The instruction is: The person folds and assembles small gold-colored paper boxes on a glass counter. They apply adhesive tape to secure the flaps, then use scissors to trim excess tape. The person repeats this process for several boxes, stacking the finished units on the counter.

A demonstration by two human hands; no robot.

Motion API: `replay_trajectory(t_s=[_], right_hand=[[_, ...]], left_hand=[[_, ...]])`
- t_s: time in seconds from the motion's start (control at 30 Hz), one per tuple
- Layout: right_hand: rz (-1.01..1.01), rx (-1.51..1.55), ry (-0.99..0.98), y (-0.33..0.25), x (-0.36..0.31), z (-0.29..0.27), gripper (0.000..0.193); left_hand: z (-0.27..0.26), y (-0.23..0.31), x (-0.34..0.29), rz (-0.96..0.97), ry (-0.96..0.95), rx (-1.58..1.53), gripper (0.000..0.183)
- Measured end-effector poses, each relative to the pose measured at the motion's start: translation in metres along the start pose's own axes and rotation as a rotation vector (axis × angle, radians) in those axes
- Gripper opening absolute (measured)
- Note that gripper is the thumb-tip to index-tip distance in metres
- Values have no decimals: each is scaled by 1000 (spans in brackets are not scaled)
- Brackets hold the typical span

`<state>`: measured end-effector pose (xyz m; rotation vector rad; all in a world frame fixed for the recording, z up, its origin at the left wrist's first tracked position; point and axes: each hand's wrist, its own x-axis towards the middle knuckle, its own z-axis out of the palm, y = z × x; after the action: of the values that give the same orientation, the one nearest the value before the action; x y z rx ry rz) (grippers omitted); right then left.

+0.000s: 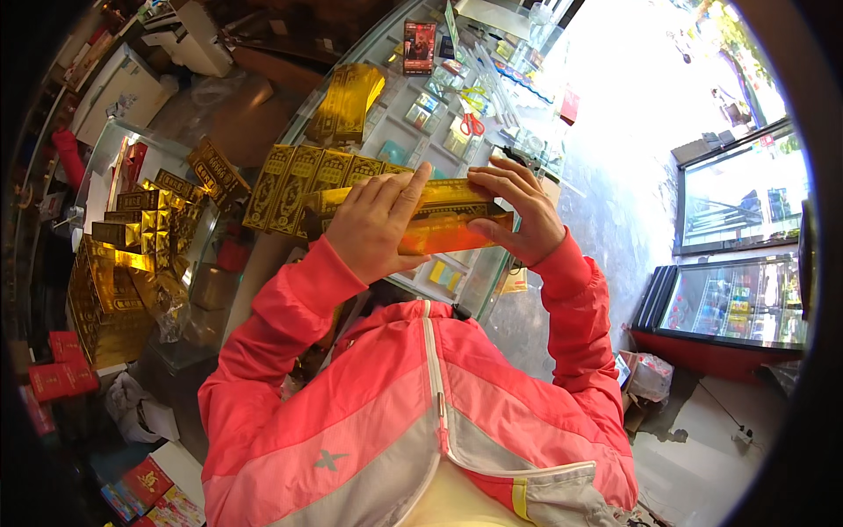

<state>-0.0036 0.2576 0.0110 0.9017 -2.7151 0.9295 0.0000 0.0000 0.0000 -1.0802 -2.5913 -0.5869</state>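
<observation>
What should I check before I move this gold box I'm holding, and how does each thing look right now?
1. Both hands on the gold box: ok; the left hand is around its left part, the right hand at its right end.
2. Right end closed: cannot tell; the right hand partly hides it.
3. Box clear of the glass counter: cannot tell from above.
4. Row of gold boxes fully in sight: not ok; the held box and left hand cover part.
5. Red-handled scissors apart from both hands: ok; they lie farther out.
</observation>
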Motion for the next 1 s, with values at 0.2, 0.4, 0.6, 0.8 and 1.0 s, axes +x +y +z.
replay_trajectory(t_s=[0.2,0.4,0.6,0.8,1.0], right_hand=[[121,41,-16,-21,2,15,38],[149,170,1,-36,-12,23,15],[111,148,-206,-45,-28,14,13],[181,274,-321,-20,-59,-41,15],[341,363,-465,21,-80,-89,21]], left_hand=[[0,-11,-6,85,-14,0,100],[3,-6,-18,109,-62,-147,74],[24,19,-25,124,-5,-270,39],[40,44,-28,143,66,-207,38],[46,54,-33,84,4,-149,32]])
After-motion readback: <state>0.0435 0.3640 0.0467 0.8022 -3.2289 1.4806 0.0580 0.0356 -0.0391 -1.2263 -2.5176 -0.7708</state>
